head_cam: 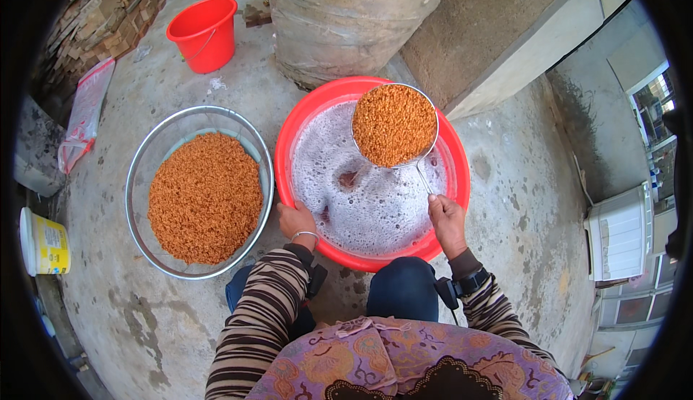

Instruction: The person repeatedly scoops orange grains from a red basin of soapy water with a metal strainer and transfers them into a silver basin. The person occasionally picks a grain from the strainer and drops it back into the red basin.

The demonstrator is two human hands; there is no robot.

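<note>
My right hand (448,221) grips the handle of a round wire strainer (424,175) heaped with wet reddish-brown grain (394,124). The strainer is over the far right part of a large red plastic basin (459,183), with liquid running from it. Foamy greyish water (368,210) fills the basin, and a few dark gaps show through the froth. On the basin's near left rim rests my left hand (298,221), its fingers over the edge. Left of the basin stands a wide metal-rimmed mesh sieve (142,183) with a large mound of the same grain (206,199).
A red bucket (208,37) stands on the concrete floor (509,270) at the back left. Behind the basin rises a big plastic-wrapped cylinder (352,21) beside a concrete ledge (509,48). Leftward are stacked wood pieces (108,15), a plastic bag (89,107) and a yellow-labelled tub (46,242).
</note>
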